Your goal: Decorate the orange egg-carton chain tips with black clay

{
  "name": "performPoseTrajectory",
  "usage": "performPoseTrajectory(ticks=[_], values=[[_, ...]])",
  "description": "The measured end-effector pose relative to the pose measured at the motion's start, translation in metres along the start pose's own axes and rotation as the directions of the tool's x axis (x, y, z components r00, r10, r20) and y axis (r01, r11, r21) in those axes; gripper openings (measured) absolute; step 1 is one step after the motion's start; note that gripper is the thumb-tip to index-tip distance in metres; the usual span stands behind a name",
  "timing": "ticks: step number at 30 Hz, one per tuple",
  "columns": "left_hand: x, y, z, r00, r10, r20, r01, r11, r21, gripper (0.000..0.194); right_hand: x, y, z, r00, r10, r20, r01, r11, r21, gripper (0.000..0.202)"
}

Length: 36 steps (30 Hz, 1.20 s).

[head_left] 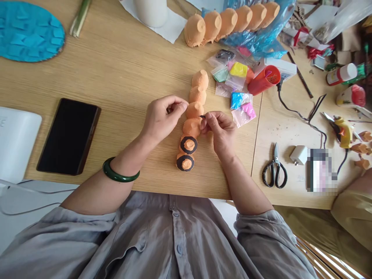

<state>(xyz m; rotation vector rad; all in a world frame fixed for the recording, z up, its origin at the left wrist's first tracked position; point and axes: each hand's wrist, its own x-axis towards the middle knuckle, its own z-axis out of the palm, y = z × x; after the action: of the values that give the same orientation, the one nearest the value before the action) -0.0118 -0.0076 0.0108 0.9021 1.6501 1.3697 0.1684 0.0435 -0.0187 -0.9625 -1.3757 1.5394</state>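
Orange egg-carton strip (195, 105): row of painted cups lying lengthwise on the desk (122, 73), middle of view; serves as landmark. The two cups nearest the person carry black rings (188, 145).

Left hand (161, 118): just left of the strip's middle, fingers curled in, thumb and forefinger pinched at the tip; what it pinches is too small to tell. Green bangle (119, 174) on the wrist.

Right hand (220, 130): just right of the strip, touching its middle cup, fingertips closed on a small black piece (202, 116).

Small bags of coloured clay (236, 91): right of the strip's far end, with an orange cup (264, 80) on its side beside them.

Second orange carton strip (229, 21): beyond the first, on blue plastic.

Black phone (69, 135): well left of the strip, face up.

Scissors (274, 168): well right of the strip, blades shut; glue gun (343, 131) farther right.

Blue oval board (29, 31): far left corner.
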Motion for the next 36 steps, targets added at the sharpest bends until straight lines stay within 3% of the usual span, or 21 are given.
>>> performPoseTrajectory(ticks=[3,6,9,11,14,18,22,27,30,36], values=[[0.004,-0.006,-0.008,0.995,0.099,0.027,-0.102,0.974,0.2,0.028,0.0,0.001,0.0,1.0,0.006,0.003,-0.006,1.0,0.007,0.058],[0.006,-0.009,-0.014,0.994,0.078,0.078,-0.1,0.94,0.327,0.043,-0.001,0.003,0.0,0.999,0.029,-0.025,-0.029,1.0,0.007,0.059],[0.007,-0.008,-0.016,0.98,-0.075,0.187,0.0,0.93,0.369,0.057,-0.001,0.008,0.002,0.998,0.05,-0.029,-0.049,0.999,0.021,0.06],[0.007,-0.003,-0.015,0.94,-0.226,0.255,0.122,0.922,0.368,0.062,-0.001,0.012,0.003,0.999,0.046,-0.013,-0.045,0.998,0.045,0.06],[0.007,0.006,-0.011,0.884,-0.352,0.308,0.272,0.922,0.275,0.051,0.001,0.017,0.003,0.999,0.022,-0.025,-0.019,0.994,0.104,0.058],[0.003,0.016,-0.009,0.867,-0.357,0.347,0.377,0.926,0.01,0.025,0.003,0.014,0.001,0.997,0.035,-0.072,-0.024,0.987,0.159,0.057],[0.001,0.012,-0.004,0.861,-0.368,0.351,0.439,0.886,-0.148,0.018,0.002,0.007,0.001,0.996,0.037,-0.081,-0.024,0.986,0.162,0.056],[0.001,0.002,0.003,0.859,-0.341,0.382,0.463,0.836,-0.294,0.025,-0.002,0.002,-0.001,0.988,-0.118,-0.094,0.124,0.991,0.058,0.048],[-0.001,-0.002,0.006,0.879,-0.314,0.359,0.442,0.82,-0.365,0.032,-0.007,0.001,-0.002,0.977,-0.196,-0.089,0.192,0.98,-0.05,0.041],[-0.007,-0.005,0.009,0.866,-0.328,0.376,0.478,0.764,-0.434,0.038,-0.014,-0.002,-0.001,0.986,-0.15,-0.078,0.142,0.984,-0.104,0.028]])
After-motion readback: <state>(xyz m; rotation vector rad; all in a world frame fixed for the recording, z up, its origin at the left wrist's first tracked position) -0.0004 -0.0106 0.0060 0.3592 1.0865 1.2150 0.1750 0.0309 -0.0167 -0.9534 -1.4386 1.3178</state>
